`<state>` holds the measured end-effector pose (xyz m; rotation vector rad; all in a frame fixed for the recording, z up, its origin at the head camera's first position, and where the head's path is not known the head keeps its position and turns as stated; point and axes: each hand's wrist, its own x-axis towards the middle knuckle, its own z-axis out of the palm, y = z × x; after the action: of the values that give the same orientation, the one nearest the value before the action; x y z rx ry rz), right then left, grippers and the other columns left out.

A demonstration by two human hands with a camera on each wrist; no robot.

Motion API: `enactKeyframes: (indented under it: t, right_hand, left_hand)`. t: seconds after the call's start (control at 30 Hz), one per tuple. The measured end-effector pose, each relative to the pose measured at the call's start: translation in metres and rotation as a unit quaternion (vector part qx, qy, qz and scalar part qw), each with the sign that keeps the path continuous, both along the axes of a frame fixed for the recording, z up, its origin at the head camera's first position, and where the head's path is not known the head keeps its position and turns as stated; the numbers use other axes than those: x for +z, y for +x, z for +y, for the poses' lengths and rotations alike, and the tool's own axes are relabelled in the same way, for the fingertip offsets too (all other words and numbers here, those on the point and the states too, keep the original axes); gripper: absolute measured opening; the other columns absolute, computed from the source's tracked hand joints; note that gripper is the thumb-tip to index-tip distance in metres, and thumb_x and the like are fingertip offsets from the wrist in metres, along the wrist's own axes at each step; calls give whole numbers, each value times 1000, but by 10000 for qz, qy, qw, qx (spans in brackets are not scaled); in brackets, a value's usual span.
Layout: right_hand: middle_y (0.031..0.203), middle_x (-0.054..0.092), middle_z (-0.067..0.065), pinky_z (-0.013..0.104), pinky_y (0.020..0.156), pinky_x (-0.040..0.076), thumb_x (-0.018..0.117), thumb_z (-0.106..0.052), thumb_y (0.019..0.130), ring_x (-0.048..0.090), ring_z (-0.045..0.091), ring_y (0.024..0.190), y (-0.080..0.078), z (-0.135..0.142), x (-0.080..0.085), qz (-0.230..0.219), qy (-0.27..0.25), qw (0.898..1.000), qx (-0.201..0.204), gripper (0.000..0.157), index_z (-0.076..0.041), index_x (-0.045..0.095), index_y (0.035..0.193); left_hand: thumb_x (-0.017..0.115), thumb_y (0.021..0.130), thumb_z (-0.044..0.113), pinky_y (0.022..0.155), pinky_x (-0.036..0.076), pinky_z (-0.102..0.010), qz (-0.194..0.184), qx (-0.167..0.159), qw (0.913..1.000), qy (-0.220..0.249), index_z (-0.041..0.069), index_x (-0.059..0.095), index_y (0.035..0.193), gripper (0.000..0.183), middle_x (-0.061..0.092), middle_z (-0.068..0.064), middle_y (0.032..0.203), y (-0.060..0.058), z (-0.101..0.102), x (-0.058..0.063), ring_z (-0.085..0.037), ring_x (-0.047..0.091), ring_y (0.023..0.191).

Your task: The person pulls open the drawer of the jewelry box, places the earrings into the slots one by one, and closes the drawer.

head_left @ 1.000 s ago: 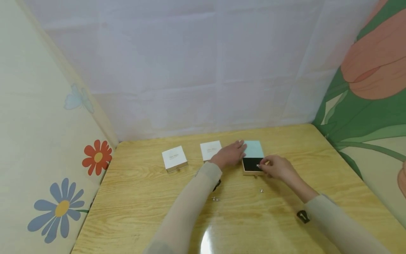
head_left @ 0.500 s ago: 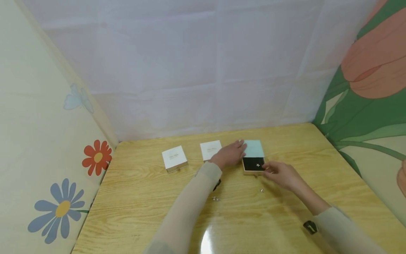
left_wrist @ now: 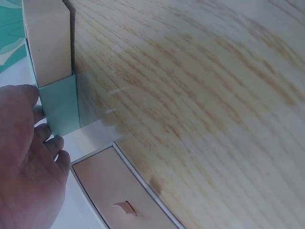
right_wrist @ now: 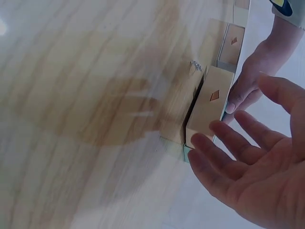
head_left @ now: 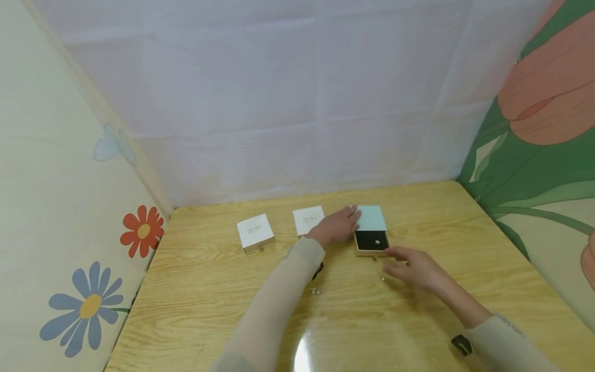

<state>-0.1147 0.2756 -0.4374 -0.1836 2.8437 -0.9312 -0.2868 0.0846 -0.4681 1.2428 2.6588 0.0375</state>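
A drawer-style jewelry box (head_left: 371, 218) has a pale teal sleeve, and its black-lined drawer (head_left: 367, 241) is pulled out toward me. On the black lining lies a small silver star-shaped piece of jewelry (head_left: 377, 242). My left hand (head_left: 335, 225) rests against the sleeve's left side; the left wrist view shows its fingers touching the teal sleeve (left_wrist: 59, 107). By the drawer's front right corner, my right hand (head_left: 413, 266) is held with relaxed, spread fingers and nothing in them. Just left of its thumb, a tiny silver piece (head_left: 383, 279) lies on the table.
Two white boxes stand left of the teal one: a far-left box (head_left: 255, 231) and a middle box (head_left: 308, 219), partly behind my left hand. Small shiny pieces (head_left: 315, 291) lie right of my left forearm on the wooden table (head_left: 195, 299). A pale cloth (head_left: 279, 103) hangs behind.
My right hand has let go of the star-shaped piece, leaving it on the black lining, and drawn back right and toward me. The left hand stays at the box.
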Motion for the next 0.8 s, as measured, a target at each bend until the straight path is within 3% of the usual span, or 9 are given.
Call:
enactKeyframes:
  t: [0.13, 0.3, 0.63, 0.8]
  right_hand:
    - [136, 58, 29, 65, 98, 48, 71, -32, 93, 57, 50, 120, 5, -2, -4, 238, 243, 9994, 55, 54, -1, 59, 136]
    - [140, 55, 29, 68, 104, 43, 73, -34, 91, 51, 52, 128, 10, -4, -6, 197, 521, 9984, 122, 63, -3, 53, 142]
    - [139, 55, 31, 67, 106, 42, 77, -28, 87, 52, 51, 127, 13, -3, -17, 249, 528, 9970, 506, 68, 2, 51, 142]
    - [139, 55, 30, 67, 106, 41, 76, -28, 87, 52, 51, 127, 15, -4, -22, 331, 611, 9957, 606, 65, 3, 54, 139]
  left_hand:
    - [23, 112, 35, 128, 15, -34, 63, -74, 9999, -62, 12, 13, 162, 56, 10, -8, 170, -1, 0, -1, -22, 11, 157]
    - [23, 112, 35, 128, 16, -34, 77, -109, 9999, -100, 11, 14, 161, 56, 9, -9, 170, -1, -1, 0, -22, 11, 157]
    - [22, 112, 35, 129, 15, -34, 21, -67, 10000, -56, 12, 12, 162, 56, 8, -9, 170, -2, 0, -3, -22, 10, 157]
    - [20, 112, 36, 129, 14, -33, 224, -101, 9995, -190, 12, 11, 162, 56, 8, -7, 170, -3, 1, -7, -20, 9, 157]
